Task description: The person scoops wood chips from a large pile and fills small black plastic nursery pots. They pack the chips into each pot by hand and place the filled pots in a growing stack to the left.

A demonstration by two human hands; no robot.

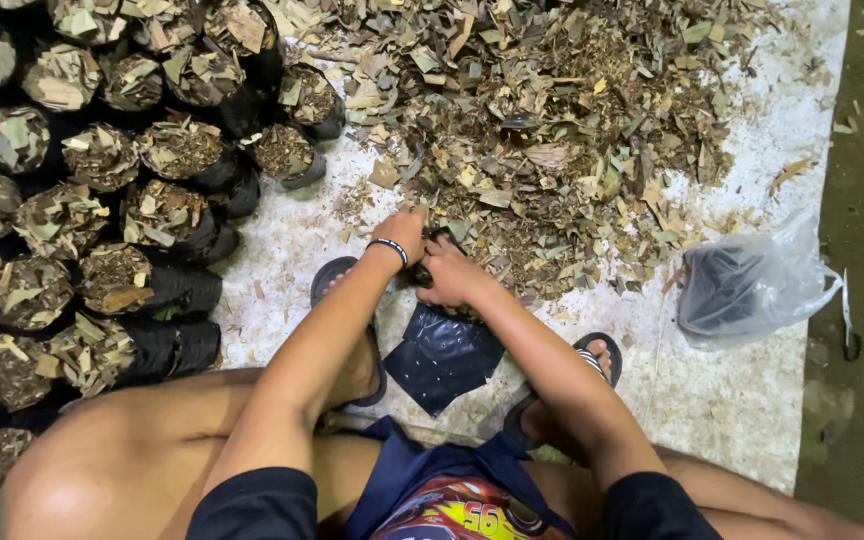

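- A small black plastic bag [430, 262] sat at the near edge of the leaf pile [552, 130], grasped by fingers of both the left hand [404, 232] and right hand [449, 275].
- Flat black bags [442, 358] lay just nearer, between the sandals.
- Filled black bags [102, 230] stood in rows left.
- A clear plastic bag [752, 285] with dark contents lay right.

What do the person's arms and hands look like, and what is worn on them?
Both arms are bare below short black sleeves. The left hand has a black-and-white band around the wrist. The right hand wears nothing: no glove, ring or watch shows.
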